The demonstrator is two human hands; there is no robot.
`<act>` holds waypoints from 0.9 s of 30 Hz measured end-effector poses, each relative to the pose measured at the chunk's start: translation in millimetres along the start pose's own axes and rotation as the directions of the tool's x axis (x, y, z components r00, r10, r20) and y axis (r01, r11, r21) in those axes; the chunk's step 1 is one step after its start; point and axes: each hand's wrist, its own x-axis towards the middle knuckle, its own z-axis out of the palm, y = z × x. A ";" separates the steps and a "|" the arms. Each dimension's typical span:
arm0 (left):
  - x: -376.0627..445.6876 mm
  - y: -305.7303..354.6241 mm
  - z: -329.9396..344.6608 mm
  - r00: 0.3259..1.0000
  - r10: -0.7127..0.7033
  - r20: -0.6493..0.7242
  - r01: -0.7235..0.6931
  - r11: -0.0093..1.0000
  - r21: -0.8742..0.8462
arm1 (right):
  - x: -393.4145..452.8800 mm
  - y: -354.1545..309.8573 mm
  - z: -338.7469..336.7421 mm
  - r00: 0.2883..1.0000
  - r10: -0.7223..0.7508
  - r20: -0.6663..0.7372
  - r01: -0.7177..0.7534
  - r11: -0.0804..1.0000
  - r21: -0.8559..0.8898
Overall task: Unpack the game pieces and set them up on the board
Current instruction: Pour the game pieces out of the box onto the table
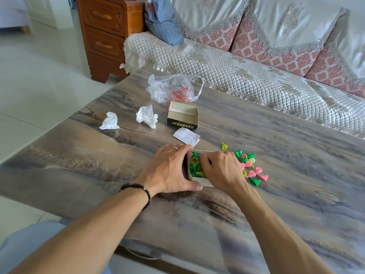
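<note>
Small cone-shaped game pieces [254, 173] – green, pink, yellow – heaped on table, more inside shallow box [192, 168], one yellow piece [224, 146] apart

Your surface is a glossy marble-patterned table [276, 175] in grey and brown swirls. Far side: a crumpled clear plastic bag with red print [173, 89]. Just in front of it sits an open black-and-yellow cardboard box lid [182, 116], with two crumpled white tissues [147, 116] [109, 121] to its left. A folded white printed leaflet [186, 137] lies nearer you. Scattered green, pink and yellow plastic cone pawns [253, 173] rest on the tabletop, one yellow pawn [224, 146] apart.
</note>
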 end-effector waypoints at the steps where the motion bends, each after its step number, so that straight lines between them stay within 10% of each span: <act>1: 0.2 -0.4 0.5 1.000 -0.001 0.003 0.001 1.000 0.001 | 0.5 -1.9 -1.7 1.000 0.014 -0.006 -0.014 1.000 0.022; 6: 0.1 -1.9 0.6 1.000 -0.011 0.013 0.011 1.000 0.017 | 17.0 7.7 -17.0 0.908 0.389 -0.158 -0.313 0.878 0.363; 10: 0.2 -2.7 1.6 1.000 -0.015 0.014 0.015 1.000 0.007 | 28.7 43.1 -16.2 0.823 0.513 -0.243 -0.432 0.844 0.317; 20: -0.2 -2.0 1.8 1.000 -0.015 0.027 0.015 1.000 0.008 | 26.8 59.1 -9.0 0.931 0.342 -0.131 -0.354 0.931 -0.090; 23: -0.9 -1.0 -0.1 0.999 -0.021 0.027 0.021 1.000 0.018 | 18.3 41.2 -19.2 0.970 0.198 -0.143 -0.175 0.972 0.157; 27: -1.1 0.7 -0.9 0.999 -0.022 0.029 0.022 1.000 0.016 | 7.7 13.5 -38.6 0.945 -0.052 0.322 -0.079 0.921 0.382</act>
